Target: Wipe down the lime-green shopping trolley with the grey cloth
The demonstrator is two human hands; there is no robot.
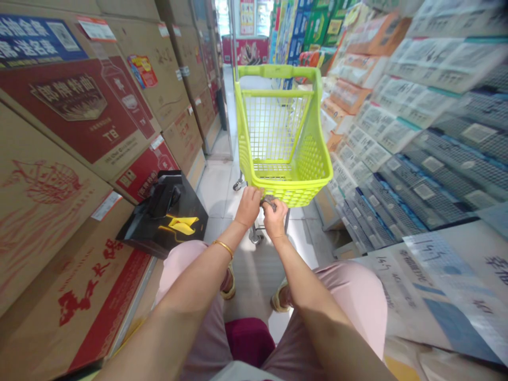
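Observation:
A lime-green plastic shopping cart (291, 185) stands upright before my knees, its basket seen from above with nothing inside. At the low front of its basket, my left hand (249, 207) is closed, fingers curled at the left end of a small crumpled dark grey cloth (270, 200). My right hand (274, 218) pinches the same cloth from the right, thumb on top. Both hands are close together, right by the woven basket wall. The fingertips are partly hidden, and the cloth's full shape cannot be made out.
Stacked cartons (75, 106) wall the left side, with a black gift bag (170, 222) beside my left knee. Piled packs (397, 143) line the right, close to the cart. A cart wheel (256, 237) rests on the tiled floor (218, 185). A maroon seat (249, 338) shows between my legs.

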